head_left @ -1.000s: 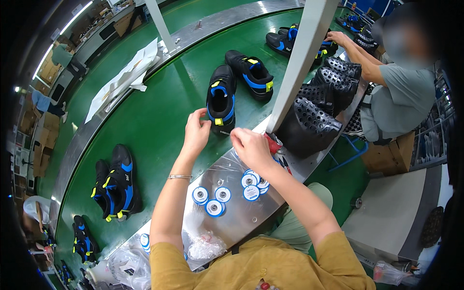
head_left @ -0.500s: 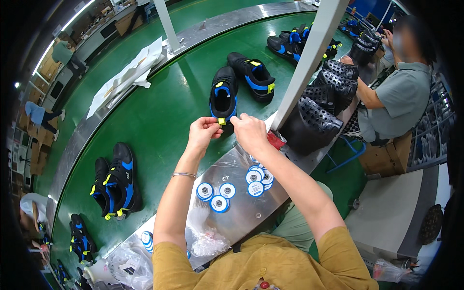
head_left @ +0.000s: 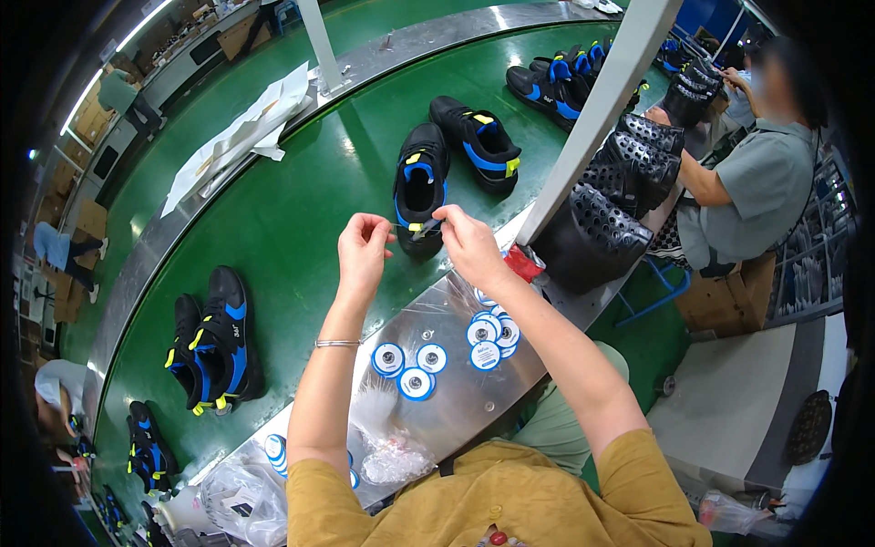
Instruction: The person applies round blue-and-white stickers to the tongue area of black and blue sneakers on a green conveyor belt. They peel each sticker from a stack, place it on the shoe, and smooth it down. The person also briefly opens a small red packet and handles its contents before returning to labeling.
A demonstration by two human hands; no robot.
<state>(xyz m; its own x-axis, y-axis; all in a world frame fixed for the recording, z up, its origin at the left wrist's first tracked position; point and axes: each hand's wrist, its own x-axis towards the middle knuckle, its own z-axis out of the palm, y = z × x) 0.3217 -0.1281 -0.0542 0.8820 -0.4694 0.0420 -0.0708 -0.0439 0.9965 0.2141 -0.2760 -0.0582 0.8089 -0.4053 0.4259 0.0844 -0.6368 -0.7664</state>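
Both my hands pinched on a thin strap [head_left: 421, 226] at the black/blue sneaker [head_left: 420, 187]: left hand [head_left: 363, 251], right hand [head_left: 469, 244]. Round blue-white tags [head_left: 415, 383] on shiny metal counter [head_left: 437, 310].

The person wore a mustard-yellow top [head_left: 510, 497] with short sleeves that ended above the elbows, so both forearms were bare. The cloth looked soft and a little wrinkled at the shoulders. On the left wrist there was a thin silver bracelet [head_left: 337, 344], a plain narrow band. The left hand [head_left: 363, 251] and the right hand [head_left: 467, 244] were bare, without gloves or rings that I could see. Below the top, light green trousers [head_left: 556, 428] showed at the person's right side. A small red round thing [head_left: 498, 538] sat at the neckline, too small to tell what it was.
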